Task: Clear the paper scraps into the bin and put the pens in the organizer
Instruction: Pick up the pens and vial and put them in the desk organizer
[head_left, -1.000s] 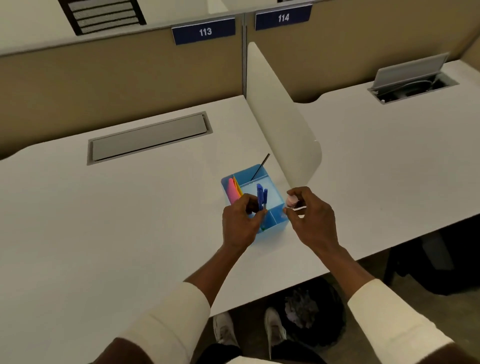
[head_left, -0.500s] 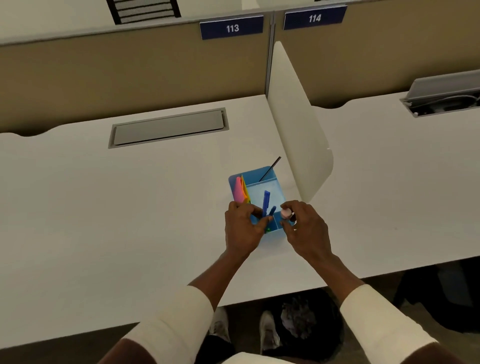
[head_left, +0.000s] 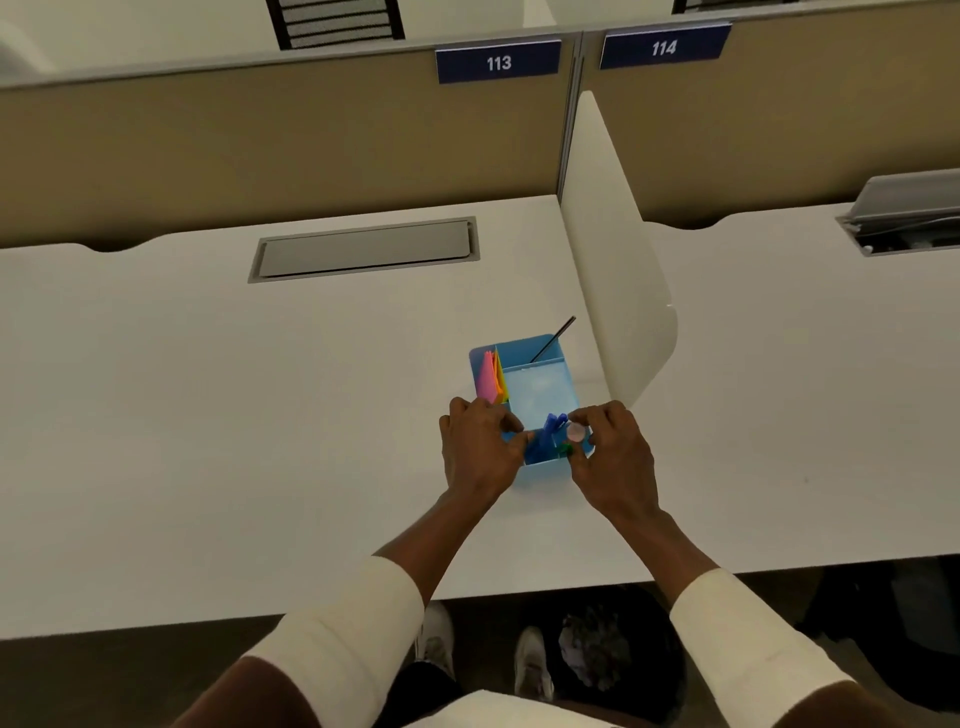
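A light blue organizer (head_left: 540, 387) stands on the white worktop (head_left: 208, 415), close to the rounded end of the white divider panel (head_left: 618, 291) that separates seat 113 from seat 114. The left hand (head_left: 480, 449) rests against the organizer's near left corner, fingers curled onto the rim and wall, gripping the box itself. The right hand (head_left: 613, 457) is at the near right corner, its thumb and forefinger pinched on a small round pinkish-capped item (head_left: 575, 431) held just over the near right compartment; what that item is cannot be told. Two blue pens (head_left: 551, 434) stand tilted in the near compartment between the two hands, and a bit of green (head_left: 567, 449) shows low in the same end of the box. Pink and orange sticky notes (head_left: 492, 378) stand upright in the narrow left compartment, and a thin dark pen (head_left: 553, 340) leans out of the far compartment toward the divider. The wide middle compartment shows only its pale floor. Under the worktop edge, by the person's white shoes (head_left: 532, 660), sits a dark bin (head_left: 649, 691) with crumpled paper scraps (head_left: 589, 649) inside. A grey cable flap (head_left: 363, 249) lies closed in the worktop, well apart from the organizer. Cream sleeves (head_left: 358, 639) cover both forearms.
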